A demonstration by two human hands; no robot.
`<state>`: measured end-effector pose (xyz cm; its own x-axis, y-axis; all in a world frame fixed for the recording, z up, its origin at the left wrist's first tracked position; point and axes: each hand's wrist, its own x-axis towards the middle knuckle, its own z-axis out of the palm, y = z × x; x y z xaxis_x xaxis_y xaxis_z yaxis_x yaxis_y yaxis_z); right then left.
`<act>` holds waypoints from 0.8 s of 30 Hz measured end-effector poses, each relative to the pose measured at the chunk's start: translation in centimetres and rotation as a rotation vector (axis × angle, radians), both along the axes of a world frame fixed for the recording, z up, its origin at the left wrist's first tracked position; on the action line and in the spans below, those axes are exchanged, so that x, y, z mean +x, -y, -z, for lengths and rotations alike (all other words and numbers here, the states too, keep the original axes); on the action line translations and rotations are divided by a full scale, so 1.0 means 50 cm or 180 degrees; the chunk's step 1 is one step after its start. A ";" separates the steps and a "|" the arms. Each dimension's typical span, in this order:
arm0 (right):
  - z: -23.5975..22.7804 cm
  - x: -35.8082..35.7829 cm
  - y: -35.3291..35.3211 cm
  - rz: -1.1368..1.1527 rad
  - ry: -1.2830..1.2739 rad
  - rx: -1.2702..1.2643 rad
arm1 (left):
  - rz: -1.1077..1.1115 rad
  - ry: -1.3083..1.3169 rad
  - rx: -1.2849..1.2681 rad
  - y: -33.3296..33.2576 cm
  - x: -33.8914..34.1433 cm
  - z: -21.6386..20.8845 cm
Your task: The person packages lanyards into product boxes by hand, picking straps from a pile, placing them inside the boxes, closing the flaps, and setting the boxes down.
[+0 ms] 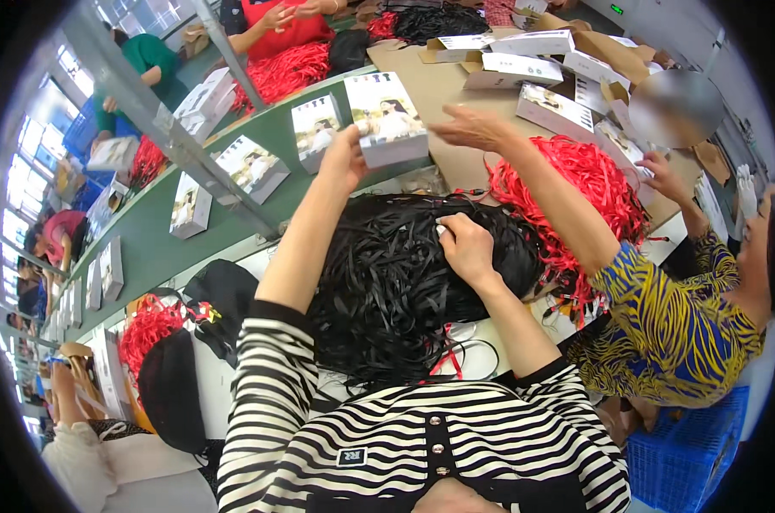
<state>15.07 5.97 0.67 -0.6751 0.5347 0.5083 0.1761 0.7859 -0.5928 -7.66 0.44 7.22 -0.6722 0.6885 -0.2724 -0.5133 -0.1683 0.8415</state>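
My left hand grips the lower left corner of a white photo-printed box over the green conveyor belt. A similar, smaller-looking box stands just left of it. My right hand is curled closed over a large pile of black flat straps. Something small and white shows at its fingertips; what the fingers hold is hidden. Red wires and thin cords lie at the pile's near edge. To the right of the gripped box, a co-worker's open hand reaches over the table.
A red strap pile sits at right beside the co-worker in a patterned sleeve. Several white boxes lie at the back right. Grey metal posts rise at left; more boxes stand along the belt. A blue crate is lower right.
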 end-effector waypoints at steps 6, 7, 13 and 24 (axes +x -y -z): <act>0.010 -0.001 -0.006 0.0013 -0.0073 -0.0028 | -0.0107 0.0092 -0.0165 -0.110 -0.130 0.074; 0.011 0.002 -0.008 0.0024 -0.0055 -0.0013 | -0.0089 0.0042 -0.0184 -0.123 -0.140 0.085; 0.002 -0.015 -0.002 -0.0041 -0.0188 0.0062 | -0.0790 -0.2784 -0.2374 -0.114 -0.255 0.138; 0.016 -0.007 -0.009 0.0073 -0.0140 0.0010 | 0.2209 -0.3135 -0.2411 -0.005 0.086 0.019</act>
<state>14.73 6.43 -0.12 -0.6396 0.5481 0.5390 0.1678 0.7838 -0.5979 -3.38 0.69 6.27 -0.3921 0.8529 -0.3447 0.5344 0.5162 0.6693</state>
